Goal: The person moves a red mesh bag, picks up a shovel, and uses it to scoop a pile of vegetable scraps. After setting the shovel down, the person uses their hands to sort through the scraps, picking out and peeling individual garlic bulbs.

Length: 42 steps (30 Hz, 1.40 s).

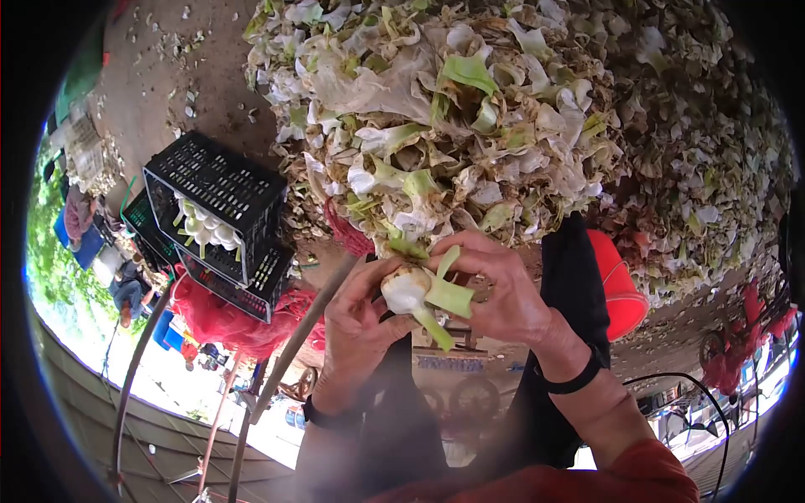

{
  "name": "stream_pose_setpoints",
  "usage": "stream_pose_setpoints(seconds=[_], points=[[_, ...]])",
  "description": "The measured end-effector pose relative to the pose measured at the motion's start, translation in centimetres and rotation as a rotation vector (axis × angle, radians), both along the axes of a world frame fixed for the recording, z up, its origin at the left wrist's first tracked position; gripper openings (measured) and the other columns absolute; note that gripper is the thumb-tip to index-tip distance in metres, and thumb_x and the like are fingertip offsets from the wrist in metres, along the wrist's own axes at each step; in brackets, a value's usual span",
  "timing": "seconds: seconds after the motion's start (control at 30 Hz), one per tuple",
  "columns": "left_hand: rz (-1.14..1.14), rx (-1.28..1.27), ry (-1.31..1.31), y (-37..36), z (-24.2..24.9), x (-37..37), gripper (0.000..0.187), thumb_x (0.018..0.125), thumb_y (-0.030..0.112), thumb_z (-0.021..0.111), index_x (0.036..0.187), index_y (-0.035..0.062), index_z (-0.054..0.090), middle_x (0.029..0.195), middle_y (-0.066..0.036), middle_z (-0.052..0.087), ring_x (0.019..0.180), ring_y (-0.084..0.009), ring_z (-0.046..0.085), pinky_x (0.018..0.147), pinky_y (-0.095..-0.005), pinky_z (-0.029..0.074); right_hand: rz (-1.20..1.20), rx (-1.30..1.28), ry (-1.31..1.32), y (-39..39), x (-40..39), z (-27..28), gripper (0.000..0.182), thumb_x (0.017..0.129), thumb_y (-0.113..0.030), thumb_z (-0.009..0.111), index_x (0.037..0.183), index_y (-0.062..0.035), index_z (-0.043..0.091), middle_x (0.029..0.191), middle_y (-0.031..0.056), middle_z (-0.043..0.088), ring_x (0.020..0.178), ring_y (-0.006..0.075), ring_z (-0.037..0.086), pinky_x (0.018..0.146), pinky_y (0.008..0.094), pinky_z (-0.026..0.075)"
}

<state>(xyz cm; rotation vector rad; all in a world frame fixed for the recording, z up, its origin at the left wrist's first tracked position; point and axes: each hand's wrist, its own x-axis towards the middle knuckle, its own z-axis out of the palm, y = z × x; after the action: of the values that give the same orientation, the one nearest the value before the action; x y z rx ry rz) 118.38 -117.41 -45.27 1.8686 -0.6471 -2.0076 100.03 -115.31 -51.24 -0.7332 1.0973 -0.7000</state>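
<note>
A white bulb (406, 289) with a short green stem and brownish roots is held in front of the person's lap. My left hand (356, 323) has its fingers and thumb around the bulb's left side. At the bulb's right side, my right hand (503, 293) is closed on a green leaf strip (450, 295) that hangs away from the bulb. Just beyond the hands rises a large heap of peeled skins and leaves (470, 126), white, green and brown.
Black crates (214, 184) stand at the left, one holding white bulbs (208, 228). Red netting (222, 318) lies beside them. A red bucket (616, 285) is to the right of the legs. People (130, 289) are in the far left background. A pole (302, 339) slants near my left hand.
</note>
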Motion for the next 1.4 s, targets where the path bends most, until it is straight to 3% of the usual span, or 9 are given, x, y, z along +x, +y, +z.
stream_pose_setpoints(seconds=[0.4,0.57,0.67,0.8,0.93,1.03,1.3,1.33,1.4], points=[[-0.235,0.026,-0.038,-0.8,0.3,-0.2,0.057,0.072,0.008,0.072,0.122,-0.0045,0.047,0.117,-0.01,0.048,0.104,-0.017,0.052,0.084,-0.027,0.046,0.07,-0.137,0.24,0.5,0.7,0.2,0.015,0.07,-0.006,0.064,0.081,0.0001,0.056,0.079,0.012,0.057,0.065,0.029,0.058,0.056,0.0328,0.046],[-0.023,0.078,0.045,-1.0,0.2,-1.0,0.048,0.08,0.009,0.065,0.121,-0.0051,0.046,0.123,-0.012,0.045,0.106,-0.0183,0.051,0.088,-0.0282,0.044,-0.031,0.26,0.09,0.5,0.6,-0.1,0.014,0.068,-0.003,0.06,0.081,0.0002,0.054,0.072,0.0055,0.055,0.063,0.008,0.052,0.056,0.0238,0.044],[-0.082,-0.085,-0.11,0.0,0.1,-1.9,0.04,0.083,0.007,0.06,0.119,-0.0049,0.047,0.125,-0.015,0.045,0.108,-0.0225,0.051,0.09,-0.0309,0.042,-0.091,0.348,0.001,0.7,1.0,-0.5,0.013,0.07,-0.003,0.059,0.082,-0.0007,0.054,0.071,0.0021,0.054,0.067,0.0033,0.048,0.058,0.0218,0.043],[-0.52,-0.438,-0.517,0.0,0.8,-4.0,0.035,0.082,0.007,0.059,0.113,-0.0046,0.051,0.119,-0.018,0.048,0.106,-0.0283,0.052,0.089,-0.0337,0.041,-0.041,0.28,0.084,0.7,1.1,-0.1,0.014,0.071,-0.004,0.06,0.083,-0.0005,0.054,0.072,0.0012,0.054,0.067,0.0035,0.049,0.06,0.0204,0.043],[-0.287,-0.413,-0.582,0.0,-0.3,-4.1,0.021,0.085,0.01,0.056,0.102,-0.0039,0.058,0.112,-0.015,0.053,0.096,-0.0218,0.054,0.083,-0.0306,0.043,-0.067,0.342,-0.04,0.7,1.3,0.2,0.013,0.072,-0.004,0.058,0.083,-0.0002,0.054,0.07,-0.0003,0.053,0.065,0.003,0.049,0.059,0.0203,0.043],[0.36,-0.059,-0.282,-0.8,-0.3,-4.3,0.02,0.091,0.011,0.048,0.103,-0.0027,0.055,0.095,-0.009,0.059,0.086,-0.018,0.057,0.079,-0.0279,0.046,-0.173,0.428,-0.261,0.6,1.1,0.7,0.012,0.073,-0.003,0.057,0.085,-0.0006,0.055,0.071,0.0,0.054,0.065,0.0031,0.05,0.058,0.0202,0.044],[0.861,0.4,0.024,2.4,-4.3,-0.3,0.019,0.092,0.015,0.045,0.107,0.0043,0.052,0.098,-0.009,0.059,0.089,-0.0202,0.059,0.077,-0.033,0.048,-0.104,0.287,-0.501,0.8,0.6,1.0,0.011,0.068,0.0,0.059,0.078,-0.0017,0.055,0.074,0.001,0.055,0.067,0.0066,0.051,0.06,0.0218,0.043],[0.92,0.467,0.062,3.0,-5.2,0.9,0.02,0.093,0.016,0.043,0.108,0.0067,0.052,0.099,-0.008,0.059,0.088,-0.0204,0.059,0.078,-0.0337,0.048,-0.271,0.098,-0.788,0.6,1.1,1.5,0.012,0.065,-0.002,0.061,0.076,-0.002,0.057,0.072,0.0022,0.055,0.064,0.0108,0.053,0.058,0.025,0.043],[0.96,0.39,0.18,2.3,-5.8,2.3,0.022,0.093,0.019,0.041,0.111,0.0107,0.051,0.101,-0.007,0.059,0.088,-0.0209,0.059,0.076,-0.0348,0.049,-0.052,0.137,-0.867,-0.2,-0.5,2.2,0.016,0.065,-0.004,0.062,0.08,-0.0019,0.058,0.074,0.004,0.056,0.066,0.0136,0.054,0.06,0.0273,0.044]])
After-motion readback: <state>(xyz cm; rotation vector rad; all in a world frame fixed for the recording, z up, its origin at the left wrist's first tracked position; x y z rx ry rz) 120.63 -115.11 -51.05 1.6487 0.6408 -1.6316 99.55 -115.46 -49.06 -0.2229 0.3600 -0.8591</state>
